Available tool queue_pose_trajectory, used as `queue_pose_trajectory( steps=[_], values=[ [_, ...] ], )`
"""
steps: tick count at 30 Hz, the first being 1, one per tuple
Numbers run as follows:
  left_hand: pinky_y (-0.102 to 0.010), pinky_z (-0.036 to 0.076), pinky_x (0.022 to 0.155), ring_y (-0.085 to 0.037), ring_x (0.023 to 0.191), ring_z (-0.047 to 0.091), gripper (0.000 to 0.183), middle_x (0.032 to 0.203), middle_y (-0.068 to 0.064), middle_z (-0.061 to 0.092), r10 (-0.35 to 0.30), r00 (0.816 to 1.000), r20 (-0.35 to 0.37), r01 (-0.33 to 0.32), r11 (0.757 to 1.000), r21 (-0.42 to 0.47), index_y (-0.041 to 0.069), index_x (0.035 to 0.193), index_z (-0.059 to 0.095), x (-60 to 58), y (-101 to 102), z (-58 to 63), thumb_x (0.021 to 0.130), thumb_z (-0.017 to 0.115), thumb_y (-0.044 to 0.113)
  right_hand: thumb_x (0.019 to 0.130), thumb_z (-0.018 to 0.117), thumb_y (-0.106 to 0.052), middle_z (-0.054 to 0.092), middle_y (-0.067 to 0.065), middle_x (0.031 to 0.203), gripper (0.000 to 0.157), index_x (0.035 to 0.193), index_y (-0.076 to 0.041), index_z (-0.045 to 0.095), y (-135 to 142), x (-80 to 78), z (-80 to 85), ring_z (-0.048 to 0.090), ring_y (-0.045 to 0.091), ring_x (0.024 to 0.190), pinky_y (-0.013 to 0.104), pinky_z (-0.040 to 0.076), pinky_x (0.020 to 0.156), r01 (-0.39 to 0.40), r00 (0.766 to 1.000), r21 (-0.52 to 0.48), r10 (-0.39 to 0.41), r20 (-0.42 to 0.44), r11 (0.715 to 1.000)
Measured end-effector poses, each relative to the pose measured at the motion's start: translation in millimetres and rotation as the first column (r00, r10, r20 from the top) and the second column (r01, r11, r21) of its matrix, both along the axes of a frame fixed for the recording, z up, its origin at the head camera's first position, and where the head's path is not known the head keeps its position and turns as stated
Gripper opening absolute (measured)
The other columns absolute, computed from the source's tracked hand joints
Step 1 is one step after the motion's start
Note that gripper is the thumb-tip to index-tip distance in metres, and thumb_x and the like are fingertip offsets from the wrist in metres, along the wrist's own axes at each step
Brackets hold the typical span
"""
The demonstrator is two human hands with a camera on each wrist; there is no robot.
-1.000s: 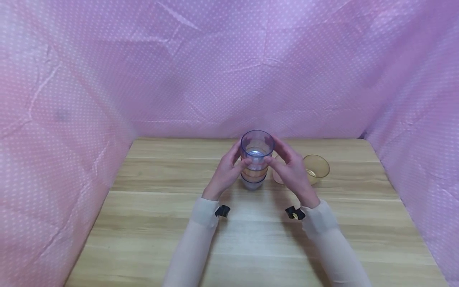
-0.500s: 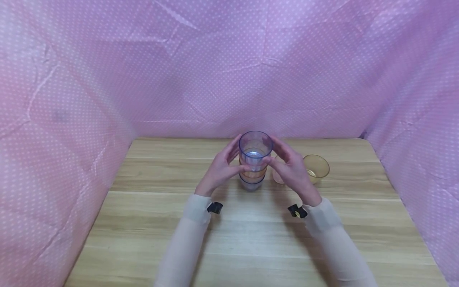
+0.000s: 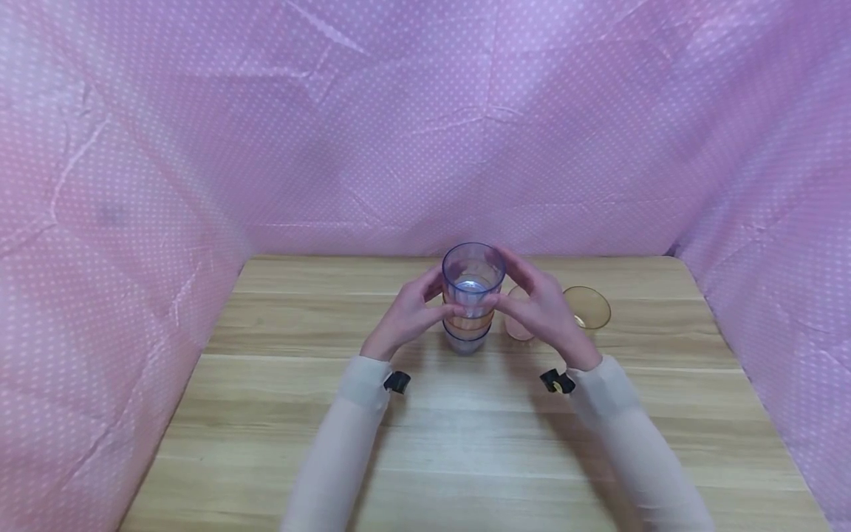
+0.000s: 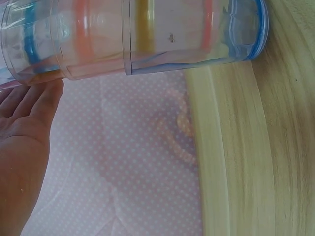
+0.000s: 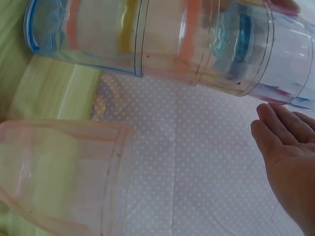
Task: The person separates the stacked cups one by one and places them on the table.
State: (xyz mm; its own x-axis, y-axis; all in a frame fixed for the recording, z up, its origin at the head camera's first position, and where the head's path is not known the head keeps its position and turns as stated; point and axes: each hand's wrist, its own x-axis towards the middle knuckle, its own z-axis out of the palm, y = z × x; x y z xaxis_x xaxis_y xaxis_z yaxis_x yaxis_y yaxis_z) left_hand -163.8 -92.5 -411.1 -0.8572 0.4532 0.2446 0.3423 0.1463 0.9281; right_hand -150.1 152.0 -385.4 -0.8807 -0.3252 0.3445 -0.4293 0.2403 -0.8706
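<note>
A tall stack of see-through plastic cups with blue and orange bands [image 3: 468,324] stands upright near the middle of the far edge of the table [image 3: 266,414]. The left hand [image 3: 410,314] and the right hand [image 3: 544,312] are around its upper part, one on each side, fingers mostly straight and apart from the thumbs. A pale pink clear plastic cup [image 3: 518,326] and a yellow-brown clear plastic cup [image 3: 589,306] sit toward the far right corner.
</note>
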Motion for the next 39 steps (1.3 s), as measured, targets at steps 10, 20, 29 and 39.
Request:
queue_pose_trajectory(
  steps=[10,20,29,39],
  values=[
    [-0.031,0.042,0.118,-0.027,0.137,0.055,0.069,0.145,-0.017,0.059,-0.021,1.0,-0.017,0.021,1.0,0.018,0.004,0.153,0.047,1.5,0.2,-1.1,0.091,0.078,0.004,0.083,0.087,-0.004,0.051,0.017,0.154,0.096,0.16,0.0,0.031,-4.3,-9.4,7.4,0.043,0.033,0.146,0.047,0.031,0.125,-0.106,0.989,0.018,0.104,0.107,0.994],
    [-0.03,0.041,0.119,-0.025,0.138,0.054,0.068,0.144,-0.016,0.06,-0.019,1.0,-0.001,0.019,0.999,0.029,0.005,0.153,0.047,3.0,0.7,-2.7,0.093,0.077,0.007,0.08,0.085,0.005,0.054,0.017,0.149,0.089,0.156,-0.001,0.038,-10.3,-12.3,7.2,0.051,0.032,0.139,0.044,0.039,0.12,-0.153,0.983,-0.049,0.157,0.092,0.987],
    [-0.032,0.04,0.119,-0.026,0.138,0.054,0.067,0.147,-0.015,0.058,-0.009,1.0,0.008,0.009,1.0,0.027,0.006,0.154,0.046,2.9,0.7,-3.7,0.094,0.076,0.006,0.081,0.083,0.008,0.056,0.019,0.147,0.082,0.152,0.001,0.041,-12.4,-11.6,4.6,0.055,0.035,0.134,0.036,0.046,0.115,-0.162,0.983,-0.086,0.169,0.071,0.983],
    [-0.035,0.039,0.121,-0.027,0.139,0.053,0.066,0.147,-0.015,0.059,0.0,1.0,0.027,-0.001,0.999,0.046,0.006,0.154,0.046,4.9,1.2,-3.8,0.095,0.075,0.006,0.084,0.084,0.003,0.059,0.016,0.144,0.08,0.153,-0.003,0.043,-15.3,-9.3,2.9,0.056,0.031,0.133,0.037,0.048,0.114,-0.128,0.988,-0.104,0.136,0.076,0.986]
  ],
)
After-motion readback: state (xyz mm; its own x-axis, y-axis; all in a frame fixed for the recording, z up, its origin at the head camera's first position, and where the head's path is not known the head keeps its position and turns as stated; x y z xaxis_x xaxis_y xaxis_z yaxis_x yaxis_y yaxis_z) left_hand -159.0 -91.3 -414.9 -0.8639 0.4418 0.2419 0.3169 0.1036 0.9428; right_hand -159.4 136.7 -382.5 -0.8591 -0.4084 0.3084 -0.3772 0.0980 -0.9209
